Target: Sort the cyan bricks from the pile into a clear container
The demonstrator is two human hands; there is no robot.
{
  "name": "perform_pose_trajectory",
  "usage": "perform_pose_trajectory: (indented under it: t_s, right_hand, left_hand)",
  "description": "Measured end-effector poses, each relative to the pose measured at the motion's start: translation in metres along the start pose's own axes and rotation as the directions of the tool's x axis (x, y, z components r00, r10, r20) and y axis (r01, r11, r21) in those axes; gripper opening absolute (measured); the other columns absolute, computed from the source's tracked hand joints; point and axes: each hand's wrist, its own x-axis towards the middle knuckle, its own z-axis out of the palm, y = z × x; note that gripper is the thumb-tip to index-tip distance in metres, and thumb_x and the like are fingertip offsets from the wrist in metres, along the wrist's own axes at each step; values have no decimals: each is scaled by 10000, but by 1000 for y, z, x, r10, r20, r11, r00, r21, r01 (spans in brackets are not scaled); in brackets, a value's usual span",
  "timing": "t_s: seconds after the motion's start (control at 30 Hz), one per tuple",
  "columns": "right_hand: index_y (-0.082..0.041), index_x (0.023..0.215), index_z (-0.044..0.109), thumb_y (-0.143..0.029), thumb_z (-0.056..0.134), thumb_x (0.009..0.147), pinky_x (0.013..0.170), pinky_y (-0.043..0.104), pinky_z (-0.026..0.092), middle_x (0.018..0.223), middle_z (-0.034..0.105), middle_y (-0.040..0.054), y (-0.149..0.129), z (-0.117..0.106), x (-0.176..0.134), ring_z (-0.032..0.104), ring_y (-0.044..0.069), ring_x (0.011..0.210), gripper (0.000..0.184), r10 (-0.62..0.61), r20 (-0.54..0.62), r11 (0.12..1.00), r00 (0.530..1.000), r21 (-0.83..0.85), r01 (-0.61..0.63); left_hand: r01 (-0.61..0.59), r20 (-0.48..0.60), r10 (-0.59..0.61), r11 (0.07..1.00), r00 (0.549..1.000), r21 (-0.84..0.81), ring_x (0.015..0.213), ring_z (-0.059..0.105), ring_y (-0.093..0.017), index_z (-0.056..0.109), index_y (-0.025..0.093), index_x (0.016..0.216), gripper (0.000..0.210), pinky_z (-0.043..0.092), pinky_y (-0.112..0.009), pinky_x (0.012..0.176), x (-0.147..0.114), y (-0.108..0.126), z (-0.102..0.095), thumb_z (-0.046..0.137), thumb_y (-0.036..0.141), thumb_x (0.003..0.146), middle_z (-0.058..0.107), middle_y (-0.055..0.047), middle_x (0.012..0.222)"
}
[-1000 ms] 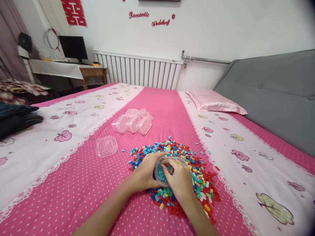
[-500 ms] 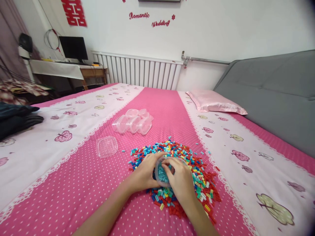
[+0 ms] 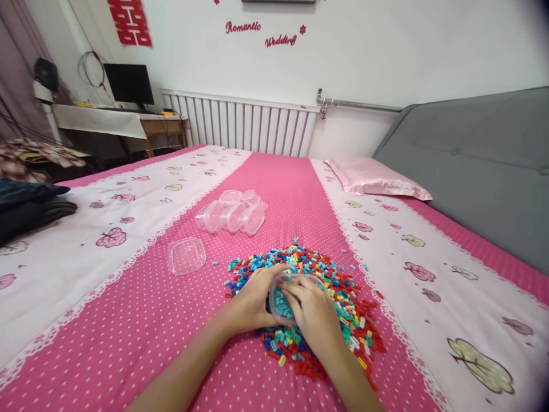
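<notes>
My left hand [image 3: 256, 298] is wrapped round the side of a clear plastic container [image 3: 273, 303], thumb at the near side and fingers at the far side. Inside lie many small turquoise building blocks [image 3: 283, 308]. Over the opening, my right hand [image 3: 316, 312] reaches in with bent fingers drawn together; its fingertips are partly hidden, and what they hold cannot be made out. Around and beneath the container spreads a loose pile of small multicoloured blocks [image 3: 362, 320] in red, blue, green, yellow and white.
A clear plastic lid [image 3: 187, 256] lies left of the pile on the pink dotted bedspread [image 3: 128, 337]. Farther back sits a group of clear containers [image 3: 231, 214]. A pink pillow [image 3: 377, 177] rests near the grey headboard [image 3: 472, 154]. Dark folded clothes [image 3: 32, 209] lie at the left edge.
The fingers of my right hand have shifted slightly inside the container and now sit a little farther apart. My left hand keeps its hold.
</notes>
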Motion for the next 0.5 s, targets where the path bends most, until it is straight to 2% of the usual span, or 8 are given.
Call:
perform_pose_trajectory:
  t_s: [0.2, 0.27, 0.33, 0.4, 0.5]
  right_hand:
    - [-295, 999, 771, -194, 551, 961, 797, 320, 475, 1029, 708, 44, 2, 3, 0, 661, 222, 938, 246, -40, -10, 999, 999, 21, 40]
    - [-282, 987, 769, -189, 543, 959, 801, 320, 479, 1012, 713, 47, 2, 3, 0, 663, 219, 923, 246, -67, -54, 995, 996, 68, 71]
    - [-259, 1000, 759, -209, 516, 972, 796, 312, 483, 976, 719, 47, 3, 1, 0, 668, 206, 887, 250, -80, -154, 981, 985, 160, 105]
    - [-228, 980, 749, -262, 493, 989, 788, 303, 489, 936, 726, 50, 8, -5, 0, 670, 194, 851, 259, -42, -317, 955, 948, 266, 131]
    - [-196, 923, 735, -356, 519, 979, 687, 281, 477, 862, 721, 51, 24, -20, 0, 638, 173, 736, 274, 136, -543, 916, 829, 387, 103]
  left_hand:
    - [-6, 1, 6, 1000, 1000, 5, 1323, 498, -327, 301, 271, 1474, 965, 394, -464, 1118, 0, -1, 0, 861, 482, 717, 506, -128, 1452]
    - [-6, 0, 6, 1000, 1000, 5, 1324, 496, -325, 296, 273, 1475, 970, 392, -465, 1118, -1, -3, 1, 861, 487, 715, 503, -127, 1454]
    - [0, -7, 0, 1000, 1000, 8, 1333, 485, -323, 285, 280, 1481, 982, 387, -466, 1123, -1, -5, 1, 860, 492, 714, 486, -124, 1470]
    - [11, -13, -11, 1000, 1000, 14, 1355, 460, -323, 268, 288, 1490, 1003, 380, -466, 1130, -2, -8, 2, 866, 484, 709, 454, -119, 1502]
    - [33, -3, -33, 999, 999, 15, 1369, 441, -331, 253, 293, 1498, 1035, 380, -472, 1129, -2, -11, 0, 882, 449, 691, 425, -119, 1529]
